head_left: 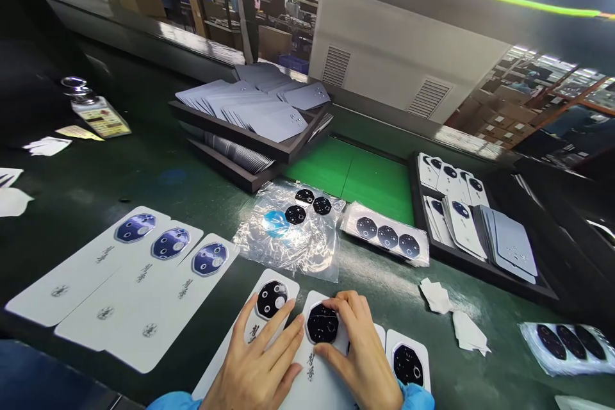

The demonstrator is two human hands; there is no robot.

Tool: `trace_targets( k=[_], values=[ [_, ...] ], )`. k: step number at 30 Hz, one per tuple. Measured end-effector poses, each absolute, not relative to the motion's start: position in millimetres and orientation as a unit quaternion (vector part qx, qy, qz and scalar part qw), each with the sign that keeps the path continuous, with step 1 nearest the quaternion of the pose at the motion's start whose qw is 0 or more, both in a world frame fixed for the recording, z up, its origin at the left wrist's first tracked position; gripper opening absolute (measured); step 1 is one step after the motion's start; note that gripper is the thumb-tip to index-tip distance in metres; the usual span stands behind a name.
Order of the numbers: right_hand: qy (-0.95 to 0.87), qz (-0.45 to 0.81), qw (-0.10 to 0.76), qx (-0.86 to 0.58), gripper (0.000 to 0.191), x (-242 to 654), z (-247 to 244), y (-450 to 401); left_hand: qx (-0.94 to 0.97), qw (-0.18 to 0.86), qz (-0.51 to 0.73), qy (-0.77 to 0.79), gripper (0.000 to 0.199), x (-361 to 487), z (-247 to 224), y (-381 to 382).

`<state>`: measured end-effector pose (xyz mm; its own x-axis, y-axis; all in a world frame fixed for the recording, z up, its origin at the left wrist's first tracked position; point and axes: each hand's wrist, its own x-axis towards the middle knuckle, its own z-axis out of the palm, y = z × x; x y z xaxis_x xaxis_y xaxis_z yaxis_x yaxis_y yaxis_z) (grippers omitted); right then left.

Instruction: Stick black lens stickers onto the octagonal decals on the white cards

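Several white phone-back panels lie side by side at the front of the dark green table. My left hand (262, 359) rests flat with fingers spread over one panel (283, 282), whose black camera disc (271, 299) shows above the fingers. On the panel to its right, my right hand (358, 349) curls its thumb and forefinger around the edge of a black octagonal disc (322, 323). That disc lies against the panel near its top end. Further right, another panel (423, 349) bears a black disc (407, 364).
Three white panels (120, 307) with blue discs lie left. Behind my hands are a plastic bag (288, 250) with loose discs and a packed strip (418, 259). Stacked trays (283, 152) stand at the back, another tray (509, 288) at right. Paper scraps (435, 296) lie near it.
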<state>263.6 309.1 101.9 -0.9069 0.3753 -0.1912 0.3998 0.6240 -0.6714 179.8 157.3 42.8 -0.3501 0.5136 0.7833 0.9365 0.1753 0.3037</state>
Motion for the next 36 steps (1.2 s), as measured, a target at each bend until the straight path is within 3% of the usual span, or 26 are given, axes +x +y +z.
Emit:
trace_targets(
  k=[9, 13, 20, 26, 36],
  values=[
    [0.9, -0.363, 0.051, 0.236, 0.045, 257.6, 111.3, 306.5, -0.506, 0.255, -0.402, -0.719, 0.025, 180.0, 39.6, 157.3],
    [0.908, -0.35, 0.029, 0.229, 0.048, 256.3, 109.4, 308.2, -0.509, 0.26, -0.405, -0.714, 0.024, 181.2, 39.0, 157.7],
    [0.938, -0.29, -0.004, 0.188, 0.05, 257.9, 101.6, 309.4, -0.523, 0.244, -0.418, -0.701, 0.023, 181.3, 35.1, 159.7],
    [0.961, -0.217, 0.021, 0.168, 0.048, 254.3, 105.8, 306.7, -0.525, 0.245, -0.395, -0.713, 0.024, 179.3, 39.9, 160.6],
    [0.98, -0.164, -0.095, 0.067, 0.068, 275.6, 86.9, 310.1, -0.509, 0.23, -0.376, -0.739, 0.025, 183.4, 43.9, 158.4]
  ],
)
